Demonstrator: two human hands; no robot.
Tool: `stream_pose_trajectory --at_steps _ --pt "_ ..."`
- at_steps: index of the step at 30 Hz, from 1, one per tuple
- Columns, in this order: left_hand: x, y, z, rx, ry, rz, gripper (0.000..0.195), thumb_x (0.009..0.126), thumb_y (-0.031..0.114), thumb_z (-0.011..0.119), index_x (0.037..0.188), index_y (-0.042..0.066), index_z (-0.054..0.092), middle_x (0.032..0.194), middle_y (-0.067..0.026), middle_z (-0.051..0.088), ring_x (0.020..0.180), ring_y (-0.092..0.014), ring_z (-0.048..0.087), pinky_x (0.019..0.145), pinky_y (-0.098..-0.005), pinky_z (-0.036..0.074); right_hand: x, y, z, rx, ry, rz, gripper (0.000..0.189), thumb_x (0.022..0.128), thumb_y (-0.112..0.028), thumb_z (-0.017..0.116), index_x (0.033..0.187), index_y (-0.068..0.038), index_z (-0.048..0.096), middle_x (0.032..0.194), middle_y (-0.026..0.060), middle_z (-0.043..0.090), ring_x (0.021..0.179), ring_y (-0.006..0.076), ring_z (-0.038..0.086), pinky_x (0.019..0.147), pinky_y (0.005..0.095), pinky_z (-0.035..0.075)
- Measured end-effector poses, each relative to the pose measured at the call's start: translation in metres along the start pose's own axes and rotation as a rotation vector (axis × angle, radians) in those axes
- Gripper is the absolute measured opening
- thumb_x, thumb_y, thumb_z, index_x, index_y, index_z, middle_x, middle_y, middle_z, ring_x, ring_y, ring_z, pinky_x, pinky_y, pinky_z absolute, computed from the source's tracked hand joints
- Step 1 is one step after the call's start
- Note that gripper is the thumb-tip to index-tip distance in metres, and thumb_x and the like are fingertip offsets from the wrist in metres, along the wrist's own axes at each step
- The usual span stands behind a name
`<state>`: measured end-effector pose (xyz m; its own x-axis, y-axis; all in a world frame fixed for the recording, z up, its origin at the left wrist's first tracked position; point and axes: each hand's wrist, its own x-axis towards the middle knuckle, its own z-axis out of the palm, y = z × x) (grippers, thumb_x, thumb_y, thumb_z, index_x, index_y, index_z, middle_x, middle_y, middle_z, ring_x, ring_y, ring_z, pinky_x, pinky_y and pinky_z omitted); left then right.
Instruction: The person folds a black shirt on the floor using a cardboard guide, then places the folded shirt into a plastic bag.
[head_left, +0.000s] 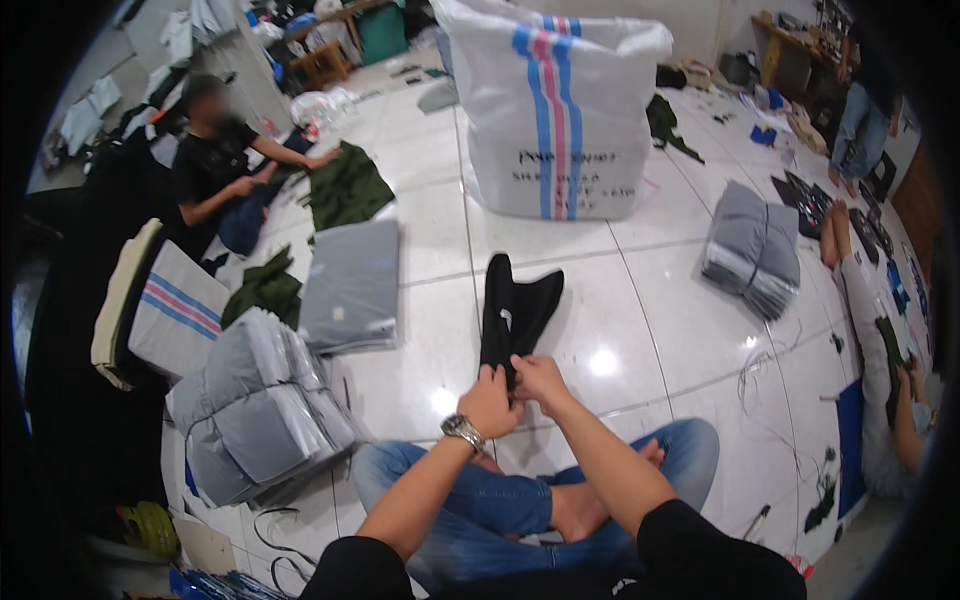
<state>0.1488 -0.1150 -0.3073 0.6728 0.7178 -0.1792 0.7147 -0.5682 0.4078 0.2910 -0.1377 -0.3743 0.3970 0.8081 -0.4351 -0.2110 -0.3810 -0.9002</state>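
Observation:
A black cloth piece (516, 315) with a small white mark stretches out over the tiled floor in front of my crossed legs. Its far end splits into two points. My left hand (489, 405), with a metal watch on the wrist, grips the near end. Just to its right, my right hand (541, 384) pinches the same end between thumb and fingers. My hands partly cover that near end, so its exact shape there is hidden.
A tall white woven sack (555, 127) bearing writing stands ahead. Tied grey bundles (255, 409) (752, 247) lie left and right; a flat grey packet (351, 285) lies ahead-left. One person (214, 157) handles green cloth (349, 184). Other people are at the right. Loose cords (757, 367) lie right.

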Motion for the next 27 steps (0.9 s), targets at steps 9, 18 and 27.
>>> stream_pose_trajectory --at_steps 9,18,27 --pt "0.011 -0.033 -0.024 0.18 0.164 0.139 0.017 0.089 0.011 0.054 0.104 0.003 0.055 0.11 -0.0206 0.057 0.085 -0.04 0.068 0.071 -0.0501 0.056 -0.013 -0.032 -0.014 -0.531 -0.053 -0.395 0.069 0.081 -0.045 0.078 0.131 -0.001 0.057 0.115 0.0169 0.062 0.107 0.0304 0.06 0.094 0.0415 0.047" --pt "-0.031 0.105 -0.223 0.485 -0.197 0.668 0.014 0.083 0.009 0.058 0.093 0.001 0.065 0.099 -0.0198 0.063 0.083 -0.038 0.066 0.07 -0.0466 0.053 -0.124 -0.161 -0.062 -1.239 -0.39 -0.81 0.055 0.076 -0.035 0.081 0.117 -0.006 0.059 0.117 0.0144 0.061 0.112 0.0343 0.061 0.104 0.0497 0.043" --pt "-0.087 0.191 -0.268 0.174 -0.542 0.702 0.027 0.073 0.011 0.065 0.096 -0.002 0.067 0.09 -0.0173 0.059 0.085 -0.035 0.061 0.079 -0.0398 0.047 -0.279 -0.126 -0.081 -0.205 -0.404 -0.821 0.041 0.081 -0.017 0.07 0.118 -0.002 0.06 0.095 0.0216 0.068 0.097 0.0419 0.065 0.085 0.0472 0.051"
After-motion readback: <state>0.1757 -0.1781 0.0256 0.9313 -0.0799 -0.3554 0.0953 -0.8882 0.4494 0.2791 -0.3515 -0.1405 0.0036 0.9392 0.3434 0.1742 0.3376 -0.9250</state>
